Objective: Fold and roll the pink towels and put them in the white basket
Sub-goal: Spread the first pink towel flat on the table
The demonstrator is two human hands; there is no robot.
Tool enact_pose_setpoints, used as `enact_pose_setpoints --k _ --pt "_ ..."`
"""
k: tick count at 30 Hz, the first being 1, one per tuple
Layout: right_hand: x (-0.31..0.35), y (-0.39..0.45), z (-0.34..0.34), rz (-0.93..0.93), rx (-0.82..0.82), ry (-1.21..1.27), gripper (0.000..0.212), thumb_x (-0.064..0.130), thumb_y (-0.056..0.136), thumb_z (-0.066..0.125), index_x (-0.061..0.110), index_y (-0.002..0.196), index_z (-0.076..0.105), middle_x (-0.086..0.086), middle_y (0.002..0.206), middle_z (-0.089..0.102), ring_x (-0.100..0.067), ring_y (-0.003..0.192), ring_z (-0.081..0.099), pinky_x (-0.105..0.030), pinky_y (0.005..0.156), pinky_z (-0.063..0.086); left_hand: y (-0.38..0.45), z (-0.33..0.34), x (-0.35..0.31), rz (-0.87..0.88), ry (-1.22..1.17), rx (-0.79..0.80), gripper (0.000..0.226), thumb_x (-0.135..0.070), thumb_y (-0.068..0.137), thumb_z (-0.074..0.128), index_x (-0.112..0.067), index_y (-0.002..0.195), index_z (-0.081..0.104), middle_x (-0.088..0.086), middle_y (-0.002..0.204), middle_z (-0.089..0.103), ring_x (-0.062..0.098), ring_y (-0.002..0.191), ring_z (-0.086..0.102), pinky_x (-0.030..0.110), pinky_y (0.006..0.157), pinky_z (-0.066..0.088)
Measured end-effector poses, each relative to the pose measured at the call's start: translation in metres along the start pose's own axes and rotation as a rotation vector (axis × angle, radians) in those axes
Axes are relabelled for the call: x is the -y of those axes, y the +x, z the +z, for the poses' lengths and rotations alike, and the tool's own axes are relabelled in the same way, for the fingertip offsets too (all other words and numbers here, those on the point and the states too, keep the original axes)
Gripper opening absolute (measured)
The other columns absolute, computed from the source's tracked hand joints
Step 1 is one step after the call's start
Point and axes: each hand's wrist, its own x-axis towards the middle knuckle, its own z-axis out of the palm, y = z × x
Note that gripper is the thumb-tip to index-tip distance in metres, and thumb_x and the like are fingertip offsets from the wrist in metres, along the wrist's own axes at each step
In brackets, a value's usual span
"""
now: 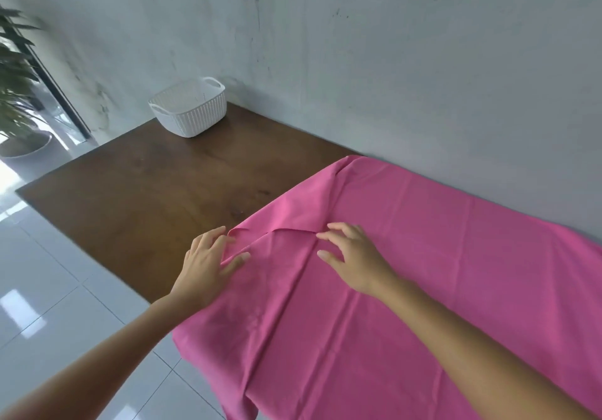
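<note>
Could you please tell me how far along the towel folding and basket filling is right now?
Early. Nothing looks finished: the white basket shows no towel inside. In hand: the left hand and right hand are at a rumpled corner of a pink towel spread on the table. Folding, rolling and basketing remain.

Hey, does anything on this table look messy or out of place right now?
Only the pink towel: its left corner is folded over and creased between the left hand and right hand, and its near edge hangs off the table. The white basket stands upright, empty.
</note>
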Motion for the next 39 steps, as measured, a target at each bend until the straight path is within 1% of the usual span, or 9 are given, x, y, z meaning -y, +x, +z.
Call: enact_pose_setpoints --k 5,9,13,17,20,28,33,37,39 --pt "0.005 0.013 0.015 -0.011 0.087 -0.205 0.056 0.051 0.104 0.043 0.026 0.154 0.041 -0.003 0.169 0.012 -0.023 0.151 0.011 -0.038 0.125 0.015 -0.014 -0.011 0.012 -0.095 -0.042 0.110 0.102 -0.101 0.067 0.019 -0.032 0.128 0.063 0.000 0.152 0.045 0.023 0.145 0.028 0.042 0.119 0.024" --pt "0.005 0.022 0.015 0.002 0.070 -0.267 0.066 0.052 0.104 0.041 0.015 0.158 0.031 -0.005 0.168 0.019 -0.026 0.149 0.018 -0.038 0.124 0.017 -0.016 -0.015 0.003 -0.061 0.000 0.140 0.116 -0.103 0.064 0.011 -0.025 0.132 0.063 -0.008 0.143 0.051 0.020 0.138 0.035 0.040 0.115 0.030" --pt "0.014 0.033 0.002 -0.008 -0.040 -0.210 0.067 0.047 0.103 0.050 0.005 0.154 0.037 -0.011 0.161 0.034 -0.029 0.142 0.032 -0.039 0.120 0.027 -0.010 -0.014 0.000 -0.125 -0.026 0.203 0.099 -0.095 0.071 0.022 -0.026 0.127 0.065 -0.005 0.137 0.054 0.022 0.135 0.037 0.043 0.115 0.028" --pt "0.026 0.050 -0.015 -0.016 -0.119 -0.117 0.062 0.040 0.102 0.054 0.001 0.149 0.043 -0.013 0.157 0.039 -0.031 0.140 0.035 -0.038 0.118 0.027 -0.004 -0.016 -0.013 -0.106 -0.172 0.143 0.063 -0.084 0.082 0.029 -0.032 0.087 0.065 -0.005 0.092 0.056 0.019 0.098 0.050 0.039 0.098 0.036" --pt "0.034 0.062 -0.026 -0.030 -0.144 -0.074 0.060 0.038 0.103 0.055 0.000 0.147 0.045 -0.012 0.157 0.039 -0.031 0.141 0.033 -0.038 0.119 0.025 0.004 -0.015 -0.016 -0.118 -0.191 0.160 0.046 -0.083 0.082 0.033 -0.044 0.079 0.056 -0.010 0.086 0.048 0.020 0.093 0.045 0.042 0.096 0.039" --pt "0.043 0.104 -0.043 -0.044 -0.209 -0.020 0.052 0.045 0.103 0.049 0.001 0.125 0.063 -0.004 0.155 0.043 -0.024 0.142 0.027 -0.036 0.122 0.021 0.018 -0.031 0.005 -0.028 -0.354 0.150 0.084 -0.081 0.090 0.030 -0.001 0.076 0.049 0.001 0.068 0.045 0.016 0.062 0.040 0.040 0.065 0.041" --pt "0.059 0.149 -0.053 -0.039 -0.231 -0.110 0.061 0.054 0.101 0.040 0.001 0.116 0.067 -0.002 0.155 0.045 -0.026 0.139 0.032 -0.043 0.120 0.025 0.048 -0.063 0.017 -0.209 -0.722 0.178 0.079 -0.088 0.080 0.045 -0.010 0.084 0.058 -0.006 0.068 0.042 0.014 0.065 0.047 0.035 0.070 0.056" --pt "0.075 0.190 -0.057 -0.013 -0.221 -0.171 0.061 0.053 0.104 0.039 0.000 0.124 0.062 -0.004 0.158 0.041 -0.026 0.143 0.028 -0.043 0.120 0.025 0.082 -0.082 0.033 -0.246 -0.919 0.190 0.095 -0.088 0.070 0.050 -0.004 0.110 0.069 0.008 0.113 0.062 0.020 0.107 0.066 0.037 0.089 0.060" --pt "0.081 0.210 -0.056 -0.018 -0.215 -0.204 0.062 0.054 0.104 0.038 0.000 0.121 0.062 -0.005 0.160 0.038 -0.026 0.146 0.025 -0.045 0.120 0.026 0.096 -0.084 0.038 -0.217 -0.900 0.191 0.092 -0.088 0.071 0.051 -0.003 0.103 0.067 0.010 0.108 0.057 0.017 0.105 0.064 0.037 0.093 0.059"
